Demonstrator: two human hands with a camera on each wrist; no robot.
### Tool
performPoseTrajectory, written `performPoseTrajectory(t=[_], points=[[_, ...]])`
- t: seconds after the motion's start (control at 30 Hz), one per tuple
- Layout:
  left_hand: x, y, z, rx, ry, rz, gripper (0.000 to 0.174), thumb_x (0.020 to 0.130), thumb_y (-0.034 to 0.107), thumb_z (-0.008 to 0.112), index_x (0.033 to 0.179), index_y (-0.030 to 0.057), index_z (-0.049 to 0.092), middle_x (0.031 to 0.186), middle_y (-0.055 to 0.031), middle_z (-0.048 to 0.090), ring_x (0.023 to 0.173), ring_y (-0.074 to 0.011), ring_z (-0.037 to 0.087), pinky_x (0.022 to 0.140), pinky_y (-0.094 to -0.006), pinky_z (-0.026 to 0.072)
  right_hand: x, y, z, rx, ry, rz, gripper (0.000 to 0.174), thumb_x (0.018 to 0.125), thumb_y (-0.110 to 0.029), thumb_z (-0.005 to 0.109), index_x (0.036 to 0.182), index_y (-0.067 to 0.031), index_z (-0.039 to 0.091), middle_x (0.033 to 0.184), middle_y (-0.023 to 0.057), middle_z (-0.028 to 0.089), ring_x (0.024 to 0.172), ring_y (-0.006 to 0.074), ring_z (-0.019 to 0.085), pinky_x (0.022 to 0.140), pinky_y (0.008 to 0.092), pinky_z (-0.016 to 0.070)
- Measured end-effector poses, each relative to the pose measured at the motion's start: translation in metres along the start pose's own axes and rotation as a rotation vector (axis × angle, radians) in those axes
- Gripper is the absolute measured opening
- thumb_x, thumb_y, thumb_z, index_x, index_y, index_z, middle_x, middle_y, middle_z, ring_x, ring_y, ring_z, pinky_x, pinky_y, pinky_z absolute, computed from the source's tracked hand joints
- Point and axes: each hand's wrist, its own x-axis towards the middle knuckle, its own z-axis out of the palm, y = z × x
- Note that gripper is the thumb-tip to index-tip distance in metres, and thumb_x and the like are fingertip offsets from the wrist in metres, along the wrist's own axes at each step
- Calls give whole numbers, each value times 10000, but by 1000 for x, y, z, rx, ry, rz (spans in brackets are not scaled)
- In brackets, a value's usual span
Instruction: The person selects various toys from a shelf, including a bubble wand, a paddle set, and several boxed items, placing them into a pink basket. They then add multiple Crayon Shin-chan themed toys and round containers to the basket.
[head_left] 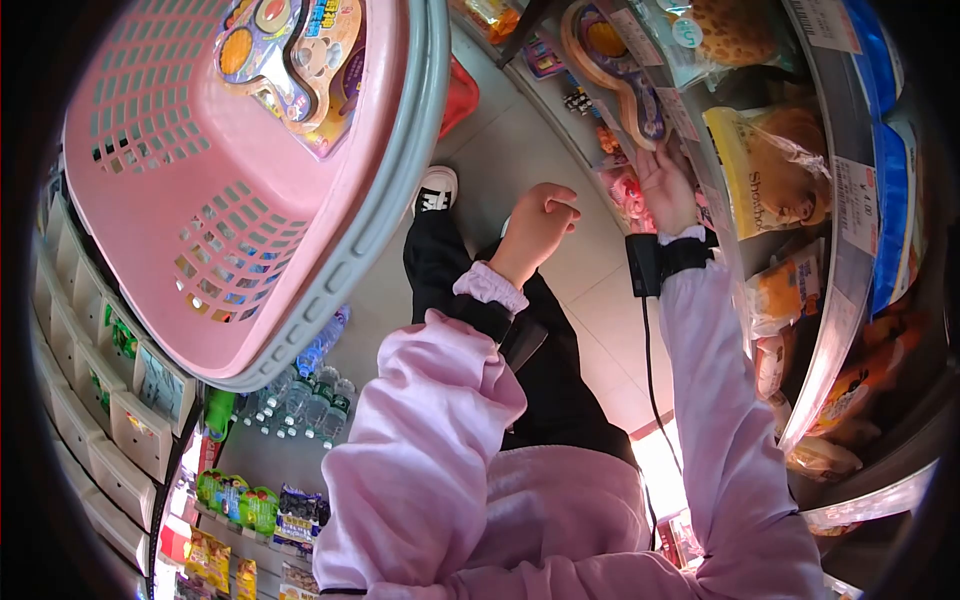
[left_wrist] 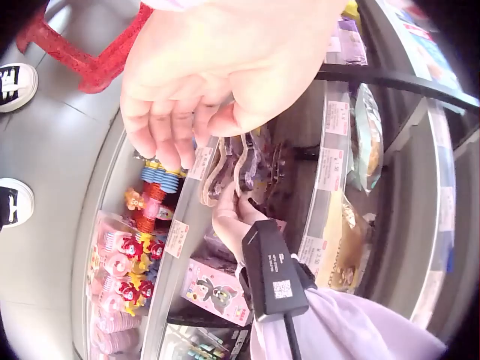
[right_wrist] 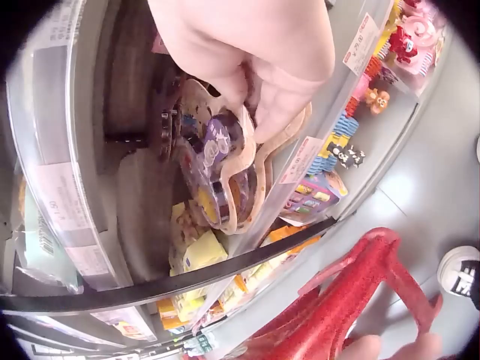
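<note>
My right hand point(head_left: 665, 185) reaches into the shelf at the right. Its thumb and fingers pinch the edge of a wavy-edged toy blister pack point(right_wrist: 241, 169), one of a row standing there; the right wrist view shows a second wavy edge right beside it. In the head view the front pack point(head_left: 640, 105) has a purple and orange print. My left hand point(head_left: 540, 230) hangs over the aisle, fingers loosely curled, holding nothing. A similar toy pack point(head_left: 285, 75) lies in the pink basket point(head_left: 225, 170) at the upper left.
Bagged bread point(head_left: 775, 170) lies on the shelf beyond a price-tag rail point(left_wrist: 328, 169). Small red and pink toys point(left_wrist: 127, 262) fill the lower front shelf. A red stool point(right_wrist: 352, 292) stands on the floor. Bottled water point(head_left: 310, 400) and snack bags stand behind at the left.
</note>
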Motion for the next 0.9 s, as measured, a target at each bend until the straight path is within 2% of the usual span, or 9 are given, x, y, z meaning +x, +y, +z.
performPoseTrajectory(t=[0.17, 0.23, 0.33, 0.47, 0.5, 0.57, 0.7, 0.83, 0.9], points=[[-12, 4, 7, -232, 50, -42, 346, 854, 146, 493, 1146, -31, 432, 951, -102, 574, 843, -163, 572, 734, -267, 463, -43, 1, -37, -56, -46, 73, 259, 869, -53, 480, 1125, -39, 443, 1139, 97, 502, 1055, 201, 493, 926, 318, 407], [-14, 1, 8, -370, 122, -6, 381, 869, 176, 514, 1176, -20, 400, 991, -94, 558, 886, -167, 562, 759, -282, 464, -67, 2, -56, -94, -5, 121, 224, 864, -57, 494, 1086, -66, 471, 1118, 59, 517, 1027, 181, 501, 891, 323, 413], [-24, 6, 6, -576, 91, -39, 375, 881, 180, 510, 1183, -7, 390, 1023, -78, 544, 924, -160, 547, 802, -290, 455, -107, -6, -66, -197, -12, 194, 266, 873, -47, 467, 1138, -65, 457, 1124, 57, 515, 980, 161, 521, 825, 291, 447], [-44, 3, 5, -537, -82, -45, 295, 893, 174, 489, 1140, 24, 434, 1026, -45, 554, 931, -129, 549, 858, -295, 432, -159, -21, -86, -264, -76, 300, 295, 874, -41, 457, 1168, -57, 447, 1096, 49, 533, 934, 149, 542, 791, 285, 462], [-53, 0, 6, -513, -117, -45, 291, 891, 180, 493, 1135, 29, 441, 1034, -42, 556, 939, -127, 548, 859, -293, 431, -173, -23, -84, -259, -31, 284, 288, 870, -33, 462, 1157, -49, 452, 1068, 56, 548, 895, 149, 559, 770, 281, 471], [-72, -1, 4, -461, -183, -44, 284, 888, 193, 500, 1123, 40, 455, 1049, -35, 559, 953, -124, 547, 861, -290, 428, -194, -27, -92, -265, -74, 280, 279, 869, -30, 462, 1148, -39, 454, 1053, 69, 550, 893, 157, 561, 776, 285, 470], [-120, 22, -7, -388, -221, 16, 299, 877, 174, 518, 1138, 42, 455, 1075, -40, 561, 992, -128, 539, 865, -280, 424, -228, -34, -73, -284, -101, 337, 260, 866, -20, 463, 1126, -24, 462, 1041, 82, 548, 925, 164, 553, 796, 296, 462], [-166, 73, -25, -392, -154, 81, 295, 868, 111, 527, 1132, -3, 460, 1068, -55, 569, 988, -123, 535, 867, -259, 419, -255, -49, -11, -306, -245, 274, 252, 848, -1, 486, 1100, 7, 470, 1039, 94, 551, 956, 166, 533, 828, 297, 436], [-190, 104, -30, -407, -114, 164, 330, 863, 67, 517, 1173, -5, 432, 1118, -72, 545, 1025, -138, 517, 890, -268, 400, -262, -60, 20, -349, -316, 236, 254, 838, 2, 504, 1089, 20, 476, 1041, 96, 552, 959, 162, 526, 834, 291, 426]])
